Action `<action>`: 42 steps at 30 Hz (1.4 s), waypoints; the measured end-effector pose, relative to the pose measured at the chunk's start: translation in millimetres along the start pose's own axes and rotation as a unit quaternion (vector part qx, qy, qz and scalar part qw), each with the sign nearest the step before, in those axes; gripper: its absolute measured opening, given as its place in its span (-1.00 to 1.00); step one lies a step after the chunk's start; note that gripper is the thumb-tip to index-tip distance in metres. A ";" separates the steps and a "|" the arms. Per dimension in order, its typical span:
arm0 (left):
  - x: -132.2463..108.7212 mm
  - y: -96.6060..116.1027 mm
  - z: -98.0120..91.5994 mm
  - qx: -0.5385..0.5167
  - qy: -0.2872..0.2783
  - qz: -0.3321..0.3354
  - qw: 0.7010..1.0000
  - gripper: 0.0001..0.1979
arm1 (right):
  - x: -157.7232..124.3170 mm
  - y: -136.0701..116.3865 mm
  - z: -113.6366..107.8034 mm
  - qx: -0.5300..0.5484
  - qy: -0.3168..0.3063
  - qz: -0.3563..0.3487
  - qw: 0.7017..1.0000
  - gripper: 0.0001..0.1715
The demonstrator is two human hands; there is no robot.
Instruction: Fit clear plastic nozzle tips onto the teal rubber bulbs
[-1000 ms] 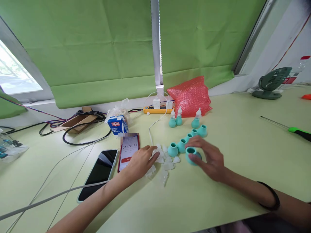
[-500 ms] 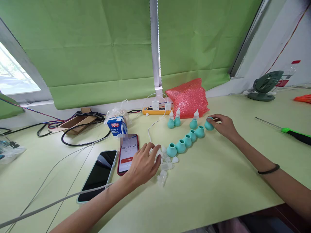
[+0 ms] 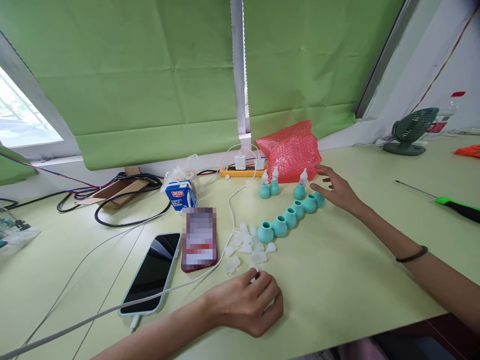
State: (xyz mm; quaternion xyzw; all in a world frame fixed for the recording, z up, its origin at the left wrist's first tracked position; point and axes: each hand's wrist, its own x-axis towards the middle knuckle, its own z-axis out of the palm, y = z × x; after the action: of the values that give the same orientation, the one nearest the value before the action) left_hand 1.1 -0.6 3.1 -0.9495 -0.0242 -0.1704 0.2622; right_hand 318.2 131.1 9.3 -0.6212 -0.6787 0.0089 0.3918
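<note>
My left hand (image 3: 251,302) is curled palm-down low over the table, below a pile of translucent white plastic pieces (image 3: 246,247). Its fingertips are tucked under, so whatever they may hold is hidden. My right hand (image 3: 335,189) hovers with fingers apart just beyond the far end of a curved row of teal rubber bulbs (image 3: 279,226). The row's bulbs stand upright with their openings up; the farthest bulb (image 3: 319,199) is partly covered. Behind them stand three teal bulbs fitted with translucent nozzles, one bulb (image 3: 299,190) nearest my right hand.
A red bubble-wrap bag (image 3: 294,155) lies behind the bulbs, beside an orange power strip (image 3: 240,172). Left are a phone (image 3: 199,240), a black-screened phone (image 3: 152,272), a cable and a milk carton (image 3: 181,195). A screwdriver (image 3: 446,201) and a fan (image 3: 408,132) are at right.
My right hand has let go of the farthest teal bulb, now against the row's end, and lifted slightly away. My left hand has moved from the plastic pieces toward the near edge and curled.
</note>
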 end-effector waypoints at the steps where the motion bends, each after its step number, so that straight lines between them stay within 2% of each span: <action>1: 0.8 0.9 0.8 -0.001 -0.007 -0.003 1.000 -0.89 | 4.3 -2.1 0.5 -0.007 -0.017 -0.003 1.000 -0.27; 4: 1.5 1.5 4.1 0.001 -0.030 -0.027 0.999 -0.88 | 20.1 -3.2 8.4 -0.032 -0.066 0.020 0.997 -0.22; 7: 0.2 -0.3 6.9 -0.001 -0.046 -0.038 0.998 -0.86 | 32.5 -0.4 21.2 -0.029 -0.098 0.021 0.995 -0.56; 9: -1.3 -2.2 8.6 -0.003 -0.056 -0.041 0.998 -0.85 | 35.9 0.0 27.3 -0.013 -0.091 0.007 0.996 -0.74; 11: -3.2 -4.5 10.5 -0.001 -0.067 -0.048 0.997 -0.85 | 36.0 -2.6 27.8 0.001 -0.048 -0.001 0.999 -0.76; 14: -6.3 -7.9 14.1 0.000 -0.080 -0.062 0.995 -0.86 | 30.7 -15.3 16.7 0.020 0.059 -0.006 0.998 -0.66; 17: -8.7 -10.4 17.5 0.001 -0.084 -0.074 0.994 -0.87 | 12.2 -43.5 -2.6 0.071 0.128 -0.037 0.989 -0.64; 18: -9.2 -11.0 18.3 0.003 -0.084 -0.079 0.993 -0.87 | 1.4 -56.5 -8.8 0.137 0.140 -0.062 0.979 -0.68; 20: -9.4 -12.0 19.5 0.004 -0.079 -0.088 0.993 -0.87 | -26.4 -85.2 -18.0 0.217 0.041 -0.110 0.969 -0.76; 21: -9.3 -12.5 19.8 0.002 -0.070 -0.098 0.993 -0.88 | -42.2 -99.7 -20.5 0.231 -0.046 -0.130 0.963 -0.80; 24: -8.7 -15.3 18.3 -0.036 -0.009 -0.158 0.987 -0.90 | -86.1 -134.4 -19.2 0.182 -0.228 -0.212 0.933 -0.84; 25: -8.7 -16.9 16.7 -0.059 0.021 -0.187 0.980 -0.90 | -97.1 -141.6 -16.6 0.174 -0.267 -0.237 0.918 -0.83; 27: -8.9 -21.0 11.7 -0.120 0.069 -0.242 0.960 -0.88 | -111.6 -149.0 -9.8 0.165 -0.343 -0.271 0.884 -0.83; 29: -9.0 -25.4 5.2 -0.191 0.078 -0.277 0.938 -0.85 | -118.0 -149.4 -3.1 0.163 -0.371 -0.271 0.873 -0.83; 32: -7.2 -28.6 -4.0 -0.310 0.024 -0.291 0.905 -0.76 | -121.1 -144.8 5.3 0.163 -0.360 -0.245 0.885 -0.79; 37: -0.8 -28.5 -12.5 -0.434 -0.079 -0.334 0.833 -0.68 | -128.2 -141.7 12.6 0.150 -0.373 -0.246 0.882 -0.73; 39: 0.1 -30.1 -13.9 -0.499 -0.122 -0.342 0.786 -0.63 | -132.1 -142.7 12.7 0.153 -0.368 -0.246 0.883 -0.72; 42: -0.4 -32.6 -14.3 -0.596 -0.141 -0.356 0.705 -0.58 | -137.0 -144.1 11.7 0.167 -0.358 -0.253 0.883 -0.70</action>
State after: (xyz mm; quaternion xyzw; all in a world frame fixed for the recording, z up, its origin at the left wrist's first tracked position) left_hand -8.0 20.2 30.4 -0.8416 -0.2904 -0.0944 -0.4455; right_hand 180.6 -12.7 1.7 -0.3084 -0.8953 0.2445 0.2085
